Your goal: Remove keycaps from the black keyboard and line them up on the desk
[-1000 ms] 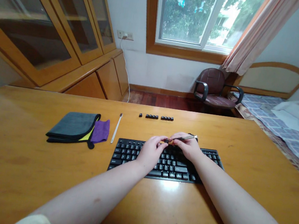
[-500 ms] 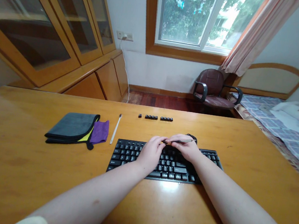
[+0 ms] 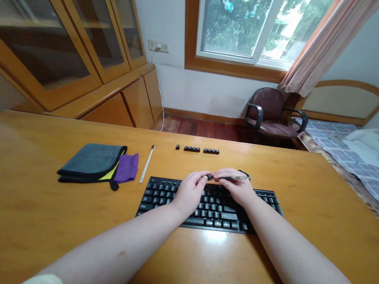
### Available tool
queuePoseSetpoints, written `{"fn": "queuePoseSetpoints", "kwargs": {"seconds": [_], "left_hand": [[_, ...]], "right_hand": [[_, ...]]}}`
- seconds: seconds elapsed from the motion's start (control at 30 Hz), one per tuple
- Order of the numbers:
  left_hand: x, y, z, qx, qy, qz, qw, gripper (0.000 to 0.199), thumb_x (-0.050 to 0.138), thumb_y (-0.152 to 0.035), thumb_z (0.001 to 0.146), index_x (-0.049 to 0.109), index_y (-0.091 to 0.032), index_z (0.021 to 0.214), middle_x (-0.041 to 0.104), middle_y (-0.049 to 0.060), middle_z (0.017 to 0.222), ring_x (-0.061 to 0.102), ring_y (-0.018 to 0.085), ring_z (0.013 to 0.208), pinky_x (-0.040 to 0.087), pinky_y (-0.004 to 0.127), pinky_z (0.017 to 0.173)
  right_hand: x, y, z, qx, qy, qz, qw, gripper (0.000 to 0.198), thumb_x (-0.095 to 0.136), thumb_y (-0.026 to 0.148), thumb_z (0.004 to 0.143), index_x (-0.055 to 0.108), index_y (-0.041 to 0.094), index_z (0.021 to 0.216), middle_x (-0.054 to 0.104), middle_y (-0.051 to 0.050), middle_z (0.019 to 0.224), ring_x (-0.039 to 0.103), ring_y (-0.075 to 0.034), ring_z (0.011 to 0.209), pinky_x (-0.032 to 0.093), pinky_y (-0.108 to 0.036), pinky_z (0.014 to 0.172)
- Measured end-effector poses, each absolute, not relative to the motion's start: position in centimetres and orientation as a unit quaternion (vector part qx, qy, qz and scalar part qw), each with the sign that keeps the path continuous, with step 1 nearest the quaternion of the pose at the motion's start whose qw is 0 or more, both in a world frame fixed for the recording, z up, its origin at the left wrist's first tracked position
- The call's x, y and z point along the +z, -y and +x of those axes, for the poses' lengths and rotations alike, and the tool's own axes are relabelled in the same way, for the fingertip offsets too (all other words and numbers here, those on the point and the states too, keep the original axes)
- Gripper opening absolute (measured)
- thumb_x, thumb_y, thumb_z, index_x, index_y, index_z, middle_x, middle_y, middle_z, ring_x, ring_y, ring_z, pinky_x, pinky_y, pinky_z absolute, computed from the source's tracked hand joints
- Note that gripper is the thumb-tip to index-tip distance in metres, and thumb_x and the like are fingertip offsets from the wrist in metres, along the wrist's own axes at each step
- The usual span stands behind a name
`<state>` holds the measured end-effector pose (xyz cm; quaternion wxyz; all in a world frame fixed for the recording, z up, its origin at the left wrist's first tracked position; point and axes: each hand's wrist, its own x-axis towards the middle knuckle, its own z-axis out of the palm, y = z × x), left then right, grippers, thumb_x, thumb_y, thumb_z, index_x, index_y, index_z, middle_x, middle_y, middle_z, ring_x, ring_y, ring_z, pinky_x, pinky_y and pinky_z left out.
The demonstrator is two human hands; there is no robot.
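Observation:
A black keyboard (image 3: 215,213) lies on the wooden desk below both hands. Over its back edge, my left hand (image 3: 190,193) is closed, thumb and fingertips pinching a small black keycap (image 3: 209,177). Close by on the right, my right hand (image 3: 234,186) is closed around a slim metallic tool (image 3: 235,178) that looks like tweezers, its tip at the keycap. My fingers cover part of the keyboard's top rows. Beyond the keyboard, several loose black keycaps (image 3: 192,149) stand in a row of small groups.
Left of the keyboard lie a white toothbrush (image 3: 146,164), a purple cloth (image 3: 127,167) and a folded grey cloth (image 3: 92,160) with black edging. A dark curved thing (image 3: 245,173) shows partly behind my right hand. An office chair (image 3: 268,108) stands past the desk (image 3: 174,269).
Both hands have risen slightly off the keyboard's back edge. The keycap between my left fingers has come up and shows more clearly. The loose keycaps have stayed put.

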<state>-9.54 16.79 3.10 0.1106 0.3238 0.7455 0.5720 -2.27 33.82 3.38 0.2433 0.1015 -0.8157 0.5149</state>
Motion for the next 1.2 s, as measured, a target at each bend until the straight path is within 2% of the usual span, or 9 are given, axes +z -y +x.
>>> {"fn": "queuePoseSetpoints", "kwargs": {"seconds": [0.27, 0.43, 0.57, 0.67, 0.8, 0.93, 1.07, 1.2], "left_hand": [[3.0, -17.1, -10.0, 0.655, -0.677, 0.258, 0.212, 0.021, 0.052, -0.028, 0.080, 0.065, -0.017, 0.092, 0.067, 0.004, 0.090, 0.060, 0.016, 0.081, 0.047, 0.028, 0.076], [3.1, -17.3, -10.3, 0.680, -0.660, 0.223, 0.229, 0.018, 0.057, -0.029, 0.075, 0.064, -0.015, 0.086, 0.065, 0.003, 0.082, 0.058, 0.014, 0.077, 0.045, 0.026, 0.076], [2.8, -17.5, -10.2, 0.681, -0.671, 0.203, 0.213, 0.021, 0.055, -0.028, 0.078, 0.060, -0.014, 0.093, 0.063, 0.003, 0.084, 0.057, 0.012, 0.072, 0.046, 0.025, 0.071], [2.3, -17.4, -10.1, 0.659, -0.691, 0.221, 0.200, 0.025, 0.054, -0.028, 0.080, 0.058, -0.015, 0.101, 0.063, 0.004, 0.084, 0.057, 0.012, 0.071, 0.046, 0.024, 0.068], [2.2, -17.3, -9.9, 0.621, -0.713, 0.262, 0.191, 0.026, 0.053, -0.027, 0.080, 0.058, -0.017, 0.104, 0.064, 0.003, 0.089, 0.057, 0.011, 0.069, 0.046, 0.024, 0.068], [2.3, -17.3, -9.8, 0.613, -0.715, 0.284, 0.178, 0.022, 0.055, -0.023, 0.078, 0.059, -0.018, 0.100, 0.064, 0.002, 0.095, 0.054, 0.009, 0.066, 0.045, 0.024, 0.069], [2.1, -17.4, -9.8, 0.607, -0.720, 0.289, 0.171, 0.021, 0.058, -0.022, 0.076, 0.058, -0.016, 0.096, 0.063, 0.002, 0.091, 0.050, 0.007, 0.060, 0.044, 0.022, 0.063], [1.9, -17.4, -9.7, 0.617, -0.714, 0.288, 0.164, 0.028, 0.060, -0.022, 0.076, 0.054, -0.016, 0.102, 0.062, 0.005, 0.100, 0.049, 0.006, 0.058, 0.045, 0.023, 0.063]], "right_hand": [[4.1, -33.9, -1.9, 0.488, 0.828, 0.144, 0.235, 0.013, 0.062, 0.023, 0.080, 0.070, 0.024, 0.090, 0.070, -0.005, 0.093, 0.063, -0.017, 0.088, 0.050, -0.033, 0.081], [4.5, -33.7, -1.8, 0.498, 0.824, 0.138, 0.233, 0.012, 0.059, 0.026, 0.082, 0.069, 0.020, 0.085, 0.067, -0.006, 0.086, 0.062, -0.017, 0.083, 0.050, -0.034, 0.079], [4.2, -33.7, -1.8, 0.519, 0.816, 0.139, 0.211, 0.016, 0.057, 0.029, 0.083, 0.066, 0.019, 0.074, 0.064, -0.006, 0.081, 0.061, -0.017, 0.078, 0.049, -0.034, 0.075], [3.5, -33.9, -1.9, 0.523, 0.811, 0.103, 0.241, 0.020, 0.054, 0.028, 0.083, 0.063, 0.019, 0.068, 0.063, -0.005, 0.078, 0.060, -0.019, 0.078, 0.047, -0.035, 0.076], [3.2, -34.0, -1.8, 0.462, 0.842, 0.043, 0.275, 0.022, 0.044, 0.026, 0.088, 0.065, 0.021, 0.086, 0.060, -0.004, 0.078, 0.057, -0.017, 0.076, 0.046, -0.033, 0.073], [3.8, -33.7, -1.9, 0.368, 0.898, 0.063, 0.232, 0.025, 0.058, 0.030, 0.081, 0.063, 0.022, 0.105, 0.059, -0.004, 0.081, 0.055, -0.016, 0.074, 0.046, -0.030, 0.069], [3.8, -33.4, -2.1, 0.357, 0.903, 0.088, 0.224, 0.023, 0.063, 0.032, 0.079, 0.064, 0.022, 0.099, 0.063, -0.005, 0.083, 0.057, -0.017, 0.077, 0.047, -0.031, 0.071], [3.9, -33.6, -2.0, 0.369, 0.895, 0.077, 0.238, 0.017, 0.062, 0.032, 0.079, 0.066, 0.022, 0.092, 0.064, -0.006, 0.087, 0.059, -0.016, 0.077, 0.048, -0.030, 0.072]]}}
